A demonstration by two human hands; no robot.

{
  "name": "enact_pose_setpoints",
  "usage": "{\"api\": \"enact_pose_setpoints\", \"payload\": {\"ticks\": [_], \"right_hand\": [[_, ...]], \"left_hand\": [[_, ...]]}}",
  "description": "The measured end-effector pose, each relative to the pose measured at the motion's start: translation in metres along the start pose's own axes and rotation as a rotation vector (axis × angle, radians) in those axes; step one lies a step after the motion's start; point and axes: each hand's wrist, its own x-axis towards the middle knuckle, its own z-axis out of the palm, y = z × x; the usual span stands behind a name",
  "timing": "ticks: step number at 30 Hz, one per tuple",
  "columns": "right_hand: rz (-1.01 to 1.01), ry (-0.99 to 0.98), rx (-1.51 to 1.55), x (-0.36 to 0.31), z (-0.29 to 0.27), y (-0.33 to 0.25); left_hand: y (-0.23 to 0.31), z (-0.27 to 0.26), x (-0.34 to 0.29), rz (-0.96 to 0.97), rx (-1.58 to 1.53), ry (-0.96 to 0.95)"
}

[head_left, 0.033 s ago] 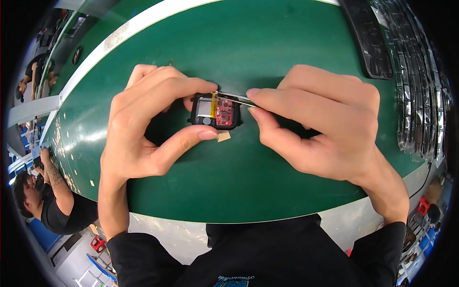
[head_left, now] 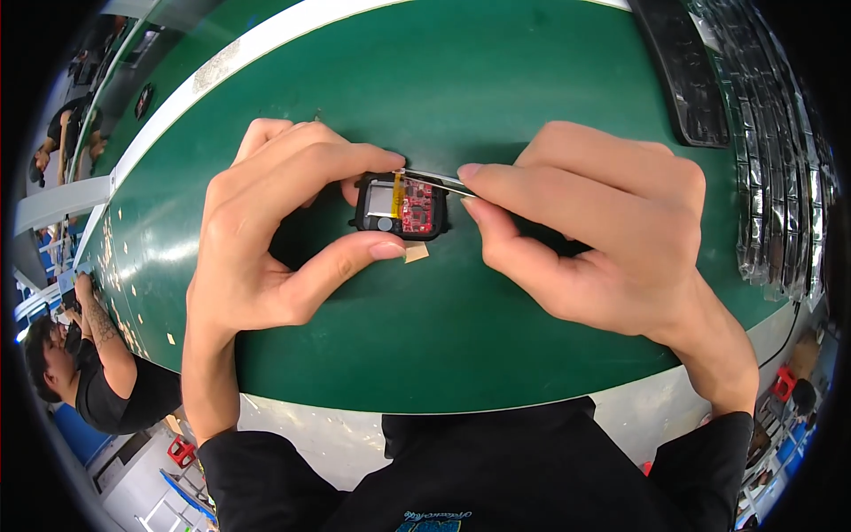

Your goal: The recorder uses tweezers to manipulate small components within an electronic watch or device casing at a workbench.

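Note:
Between the thumb and fingers of my left hand (head_left: 275,222) is a small black device housing (head_left: 439,232), open side up. In it sit a red circuit board (head_left: 417,208), a silvery rectangular part (head_left: 380,198) and a strip of yellow tape (head_left: 398,197). My right hand (head_left: 603,230) pinches metal tweezers (head_left: 439,179) between thumb and forefinger. The tweezers' tips reach the top end of the yellow tape, close to my left fingertip; whether they grip it I cannot make out. A small tan paper piece (head_left: 417,254) lies at the housing's lower edge.
The green tabletop (head_left: 461,337) carries small tan scraps along its left side. A black tray (head_left: 687,80) and stacked strips of clear-wrapped dark packets (head_left: 780,160) lie at the right. A white frame bar (head_left: 66,202) stands at the left, near a co-worker in black (head_left: 124,390).
The two arms of the tweezers have come slightly closer together over the top of the housing. Both hands otherwise stay almost still.

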Motion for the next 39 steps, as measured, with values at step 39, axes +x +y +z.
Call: {"api": "enact_pose_setpoints", "payload": {"ticks": [39], "right_hand": [[0.21,-0.144,0.21,0.003,-0.008,-0.003]], "left_hand": [[-0.013,-0.005,0.001,0.092,-0.096,-0.096]]}}
